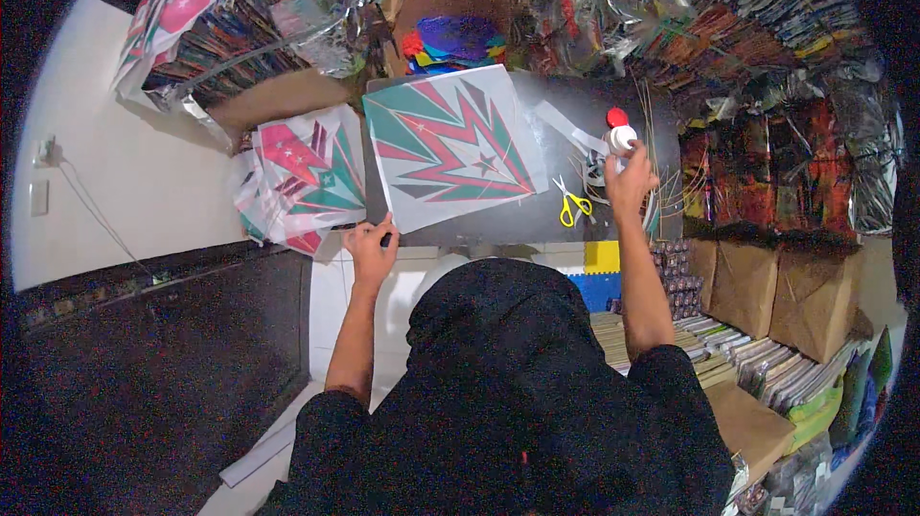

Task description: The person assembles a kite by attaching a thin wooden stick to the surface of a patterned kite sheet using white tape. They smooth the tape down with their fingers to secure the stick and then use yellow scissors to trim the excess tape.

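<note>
White paper: one sheet (450,142) lay on one dark table (522,229), its red-green design running long from upper left, narrowing toward lower right.
One left hand (369,246) was at its near-left corner, one right hand (630,181) at one white, red-lidded container (621,137); whether either gripped, I couldn't tell. One pair of yellow scissors (573,210) pointed away.

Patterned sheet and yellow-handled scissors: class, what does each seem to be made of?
Patterned sheet: probably paper, matte, as it lies flat with little shine. Yellow-handled scissors: handles likely plastic, evenly bright; blades look like metal, pale grey.
</note>
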{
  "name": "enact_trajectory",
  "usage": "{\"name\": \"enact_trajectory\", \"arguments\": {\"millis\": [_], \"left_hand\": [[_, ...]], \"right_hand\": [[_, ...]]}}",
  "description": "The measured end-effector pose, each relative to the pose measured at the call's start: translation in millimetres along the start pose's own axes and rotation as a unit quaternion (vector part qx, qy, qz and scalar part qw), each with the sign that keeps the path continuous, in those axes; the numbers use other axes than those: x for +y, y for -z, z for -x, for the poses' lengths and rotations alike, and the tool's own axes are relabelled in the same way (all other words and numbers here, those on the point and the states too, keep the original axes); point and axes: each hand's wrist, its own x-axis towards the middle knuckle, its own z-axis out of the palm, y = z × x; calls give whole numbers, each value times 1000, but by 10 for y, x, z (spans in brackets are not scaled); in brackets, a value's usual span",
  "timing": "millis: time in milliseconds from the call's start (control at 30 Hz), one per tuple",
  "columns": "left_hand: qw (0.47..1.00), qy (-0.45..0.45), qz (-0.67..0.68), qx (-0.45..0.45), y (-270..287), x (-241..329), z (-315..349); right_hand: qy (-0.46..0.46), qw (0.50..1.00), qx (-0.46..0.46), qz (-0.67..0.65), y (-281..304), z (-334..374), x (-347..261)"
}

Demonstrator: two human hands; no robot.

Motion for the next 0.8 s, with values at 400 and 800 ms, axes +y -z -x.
{"name": "enact_trajectory", "arguments": {"millis": [400,800], "left_hand": [[999,-9,32,-4,17,-21,-18],[999,-14,49,-4,110,6,-48]], "right_hand": [[211,901,-293,-240,-559,917,-1226],[311,854,-369,-195,-840,1445,-1964]]}}
